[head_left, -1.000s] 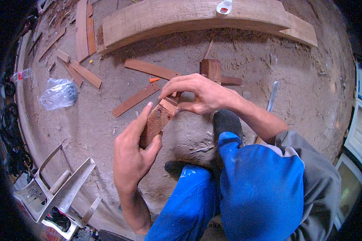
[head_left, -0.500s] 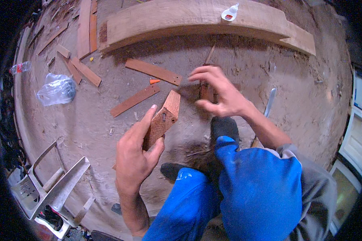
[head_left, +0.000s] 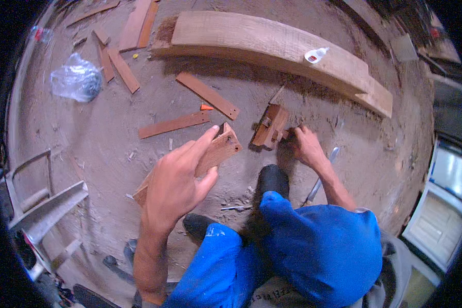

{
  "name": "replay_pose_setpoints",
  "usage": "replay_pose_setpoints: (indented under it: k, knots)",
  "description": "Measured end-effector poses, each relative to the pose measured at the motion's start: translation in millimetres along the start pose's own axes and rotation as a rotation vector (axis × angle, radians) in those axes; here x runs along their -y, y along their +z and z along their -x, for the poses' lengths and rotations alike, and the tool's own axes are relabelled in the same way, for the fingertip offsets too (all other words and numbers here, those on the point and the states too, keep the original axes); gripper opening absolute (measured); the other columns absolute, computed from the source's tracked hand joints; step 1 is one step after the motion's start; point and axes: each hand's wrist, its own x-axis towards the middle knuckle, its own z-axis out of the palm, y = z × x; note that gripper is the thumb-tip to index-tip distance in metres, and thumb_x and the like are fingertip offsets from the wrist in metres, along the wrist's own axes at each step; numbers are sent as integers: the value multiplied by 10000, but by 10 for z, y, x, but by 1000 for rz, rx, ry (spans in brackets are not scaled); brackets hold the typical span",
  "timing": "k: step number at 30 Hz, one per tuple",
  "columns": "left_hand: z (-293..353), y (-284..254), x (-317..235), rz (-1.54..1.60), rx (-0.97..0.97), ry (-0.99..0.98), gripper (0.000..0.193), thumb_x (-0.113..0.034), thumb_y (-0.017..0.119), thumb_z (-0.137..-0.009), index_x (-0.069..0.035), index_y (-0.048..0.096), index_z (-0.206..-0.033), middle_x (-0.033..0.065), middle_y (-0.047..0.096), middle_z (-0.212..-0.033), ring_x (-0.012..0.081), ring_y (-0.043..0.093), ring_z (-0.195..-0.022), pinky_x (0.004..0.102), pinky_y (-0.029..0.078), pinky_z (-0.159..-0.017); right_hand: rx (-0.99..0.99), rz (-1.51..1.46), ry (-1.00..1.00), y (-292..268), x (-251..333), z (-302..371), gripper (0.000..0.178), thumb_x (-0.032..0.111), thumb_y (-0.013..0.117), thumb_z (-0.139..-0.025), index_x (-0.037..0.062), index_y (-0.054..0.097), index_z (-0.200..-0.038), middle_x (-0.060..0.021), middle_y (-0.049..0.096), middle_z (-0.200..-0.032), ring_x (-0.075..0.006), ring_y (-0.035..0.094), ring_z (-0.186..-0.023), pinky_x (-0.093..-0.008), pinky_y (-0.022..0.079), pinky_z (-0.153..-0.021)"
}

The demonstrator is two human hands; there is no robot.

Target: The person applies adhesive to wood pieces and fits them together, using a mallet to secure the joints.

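My left hand [head_left: 177, 177] is closed around a piece of brown wood [head_left: 218, 154], two strips meeting at an angle, with small holes in its far end. Just right of that end, a wooden block tool [head_left: 270, 127] with a crosspiece, perhaps a hand plane, lies on the ground. My right hand [head_left: 307, 146] is down at the right side of this tool, its fingers curled and pointing at the ground. Whether they touch the tool or pinch something small is hidden in dark shadow. Two drilled wood strips lie ahead, one slanting [head_left: 208, 96], the other nearly level [head_left: 173, 124].
A long thick timber [head_left: 272, 43] crosses the far side, with a white squeeze bottle [head_left: 315, 55] on it. An orange cone-shaped tip [head_left: 206, 108] lies between the strips. A chisel-like blade [head_left: 323, 174] is by my right forearm. A plastic bag [head_left: 77, 77] and a broken chair [head_left: 46, 210] are left.
My right hand has moved down and right from over the block tool, uncovering it. My left hand has tilted the wood piece, so more of its long side shows. The view has turned somewhat.
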Motion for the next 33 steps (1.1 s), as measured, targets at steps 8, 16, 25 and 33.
replay_pose_setpoints:
  k: [8, 16, 25, 33]
  knots:
    - [109, -1, 165, -106, 17, 112, 746, -205, 717, -867, -146, 397, -1538, 180, 659, -1056, 411, 654, -948, 483, 537, -833, 449, -786, 254, -388, 312, 150, 282, 165, 605, -997, -19, 466, -1160, -159, 683, -845, -301, 685, -733, -411, 532, -662]
    - [184, 59, 226, -221, -57, 130, 719, -313, 694, -903, -132, 398, -1532, 149, 662, -1037, 361, 680, -917, 466, 558, -770, 405, -1013, 238, -657, 662, 337, 244, 128, 590, -1027, 26, 487, -1224, -76, 630, -896, -156, 591, -728, -283, 464, -620]
    - [234, 121, 298, -237, -170, 153, 614, -325, 710, -891, -40, 516, -1400, 156, 697, -988, 349, 716, -846, 471, 583, -711, -201, -693, -225, -1881, 1403, 645, 376, 133, 500, -1042, 17, 434, -1393, -35, 546, -942, -81, 447, -696, -238, 387, -594]
    - [194, 213, 357, -218, -264, 194, 391, -267, 731, -868, -18, 605, -1143, 152, 723, -965, 333, 734, -865, 445, 601, -735, -282, 73, -516, -2188, 1406, 567, 313, 67, 551, -1000, -23, 518, -1297, -90, 645, -1111, -165, 595, -903, -278, 484, -750]
